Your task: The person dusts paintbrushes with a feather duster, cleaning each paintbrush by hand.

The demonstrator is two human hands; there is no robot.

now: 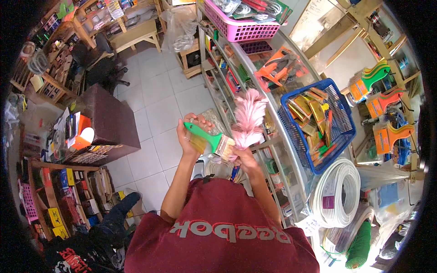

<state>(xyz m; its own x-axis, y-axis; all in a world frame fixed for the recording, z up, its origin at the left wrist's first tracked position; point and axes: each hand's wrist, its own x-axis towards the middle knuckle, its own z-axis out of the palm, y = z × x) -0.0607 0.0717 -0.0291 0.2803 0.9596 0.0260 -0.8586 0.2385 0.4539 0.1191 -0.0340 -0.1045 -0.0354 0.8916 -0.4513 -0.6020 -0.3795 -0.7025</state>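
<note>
A paintbrush [213, 136] with a green handle and pale bristles lies slantwise between my two hands. My left hand [187, 139] is closed around the handle end, with a yellowish, see-through piece [197, 143] beside the handle that I cannot make out clearly. My right hand [245, 160] grips the lower end of a pink feather duster [248, 117], its plume pointing away from me over the edge of the glass counter. Fingers of this hand also touch the brush's bristle end.
On the glass counter [268, 98] to my right stand a blue basket [291, 148] of packets, a pink basket [236, 31] and a white cable coil [336, 193]. More brushes [386, 103] hang at the far right. A brown desk [107, 120] stands left; a person [102, 230] is at lower left.
</note>
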